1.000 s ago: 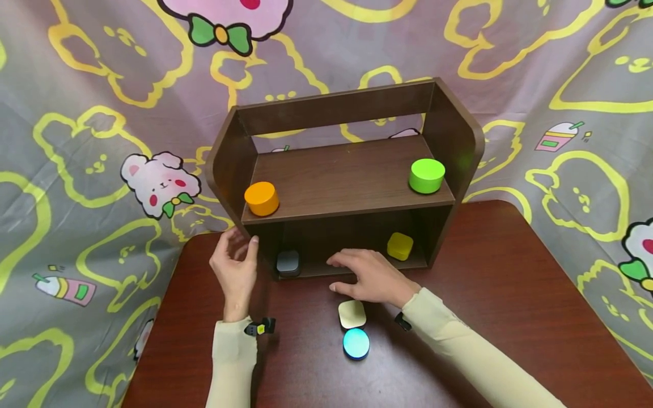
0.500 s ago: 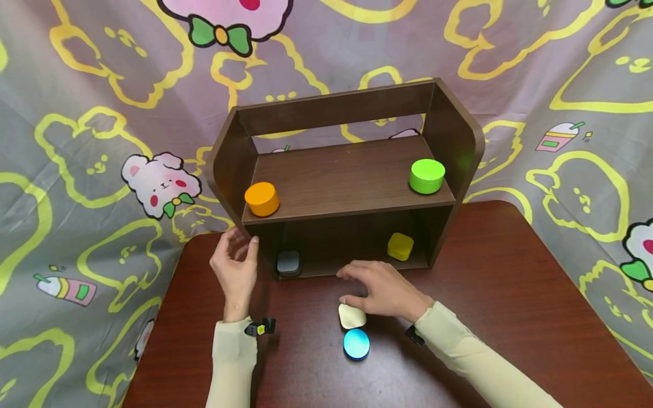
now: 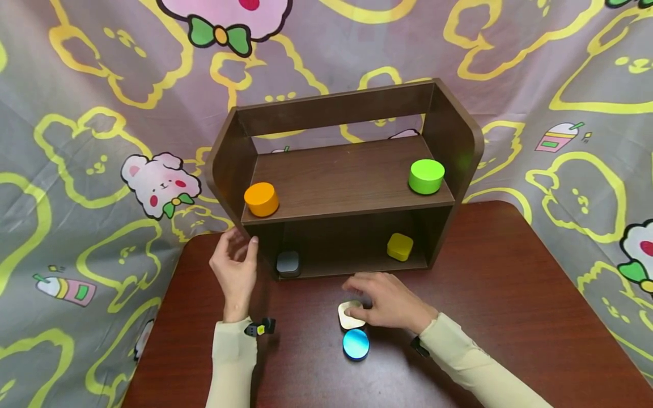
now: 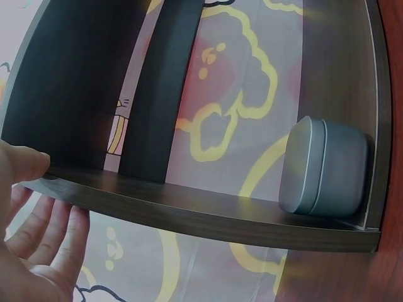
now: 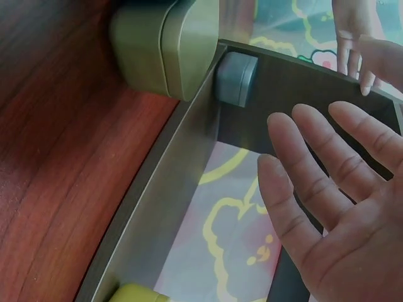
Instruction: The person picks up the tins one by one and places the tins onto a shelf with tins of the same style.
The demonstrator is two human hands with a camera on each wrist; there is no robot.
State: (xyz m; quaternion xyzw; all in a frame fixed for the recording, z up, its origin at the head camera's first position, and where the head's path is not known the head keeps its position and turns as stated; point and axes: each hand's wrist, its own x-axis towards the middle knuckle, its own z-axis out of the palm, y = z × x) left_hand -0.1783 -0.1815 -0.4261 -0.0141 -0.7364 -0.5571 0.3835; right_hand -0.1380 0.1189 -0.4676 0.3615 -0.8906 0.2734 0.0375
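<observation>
My left hand (image 3: 236, 271) holds the left side panel of a dark brown two-tier shelf (image 3: 336, 178). In the left wrist view its thumb lies on one face of the panel and the fingers (image 4: 69, 242) on the other. My right hand (image 3: 393, 300) hovers over a cream rounded-square box (image 3: 349, 319), with the thumb overlapping the lid in the head view. The right wrist view shows its fingers (image 5: 308, 157) spread and holding nothing, the cream box (image 5: 141, 50) beside them. Close in front of that box, on the table, is a round blue box (image 3: 356, 344).
An orange round box (image 3: 262, 199) and a green round box (image 3: 426, 176) stand on the upper shelf's left and right. Below them are a grey rounded-square box (image 3: 288, 262) and a yellow one (image 3: 400, 247). A patterned cloth (image 3: 102, 198) hangs behind the reddish-brown table (image 3: 510, 294).
My right hand has moved back from the shelf's front, slightly right and down over the cream box. My left hand stays on the side panel, and the boxes have not moved.
</observation>
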